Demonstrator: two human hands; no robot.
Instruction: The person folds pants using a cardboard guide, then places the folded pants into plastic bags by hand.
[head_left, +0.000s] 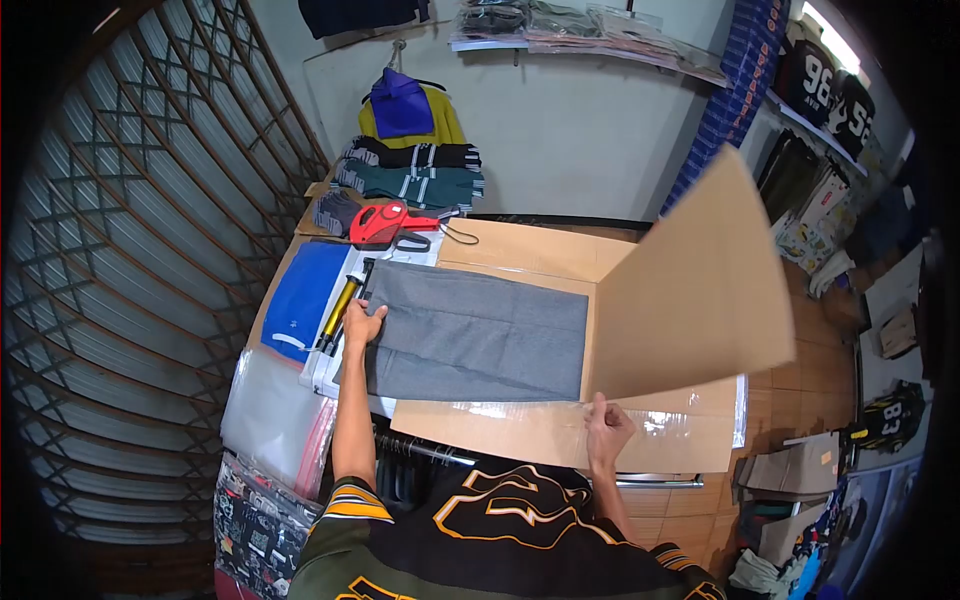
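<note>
Currently, grey garment [480, 335]: flat on the cardboard [660, 437], left of its raised flap [700, 290].
Left hand [363, 325]: at garment's left edge — thumb parted from fingers, grip unclear.
Right hand [608, 435]: by near-right corner — fingers bunched, grip unclear.

This looks like a small clothes shop or its stockroom: packs of clothes in clear plastic [570, 28] lie on a shelf [489, 45], numbered black jerseys [808, 85] show at the right, and folded teal and black clothes [410, 186] are stacked by the pale wall [600, 130]. A grey garment [480, 335] lies near clear plastic bags [272, 405] and what seems a red price gun [376, 228]. A folding metal gate [180, 200] runs along the left side, like those on shopfronts
</note>
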